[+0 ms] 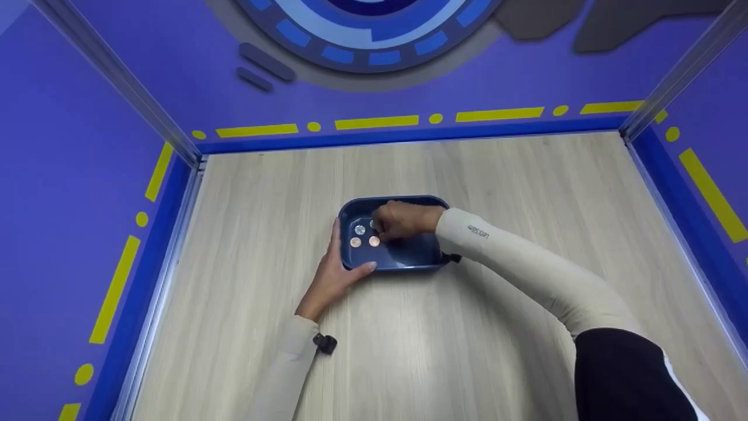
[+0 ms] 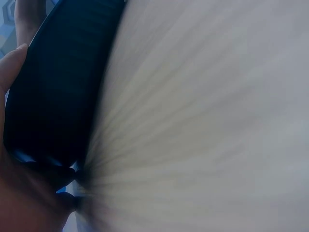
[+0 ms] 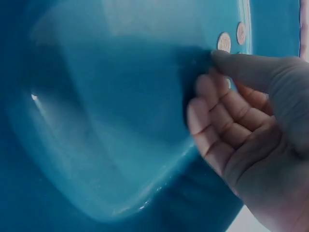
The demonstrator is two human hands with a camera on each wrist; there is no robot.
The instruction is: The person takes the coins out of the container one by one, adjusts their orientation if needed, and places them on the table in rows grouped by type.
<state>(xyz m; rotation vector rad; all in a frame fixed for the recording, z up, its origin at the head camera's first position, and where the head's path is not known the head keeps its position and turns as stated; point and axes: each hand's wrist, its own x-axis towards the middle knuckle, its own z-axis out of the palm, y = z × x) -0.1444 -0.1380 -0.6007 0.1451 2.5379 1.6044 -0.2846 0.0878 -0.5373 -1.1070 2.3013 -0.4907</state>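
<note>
A dark blue tray (image 1: 409,257) sits mid-table with several coins at its left end: a silver coin (image 1: 360,229) and two copper coins (image 1: 355,242) (image 1: 374,241). My right hand (image 1: 381,228) reaches into the tray with curled fingers, its tips over the coins, where another coin is half hidden. In the right wrist view the thumb (image 3: 231,63) points at a copper coin (image 3: 223,42) on the tray floor (image 3: 120,121); a pinched coin cannot be made out. My left hand (image 1: 343,262) braces the tray's front left corner, fingers straight along the side and thumb on the front wall (image 2: 58,87).
The pale wood table (image 1: 497,175) is walled by purple panels with yellow dashes on the left, back and right (image 1: 87,175). A metal rail (image 1: 175,234) runs along the left edge. The left wrist view is blurred.
</note>
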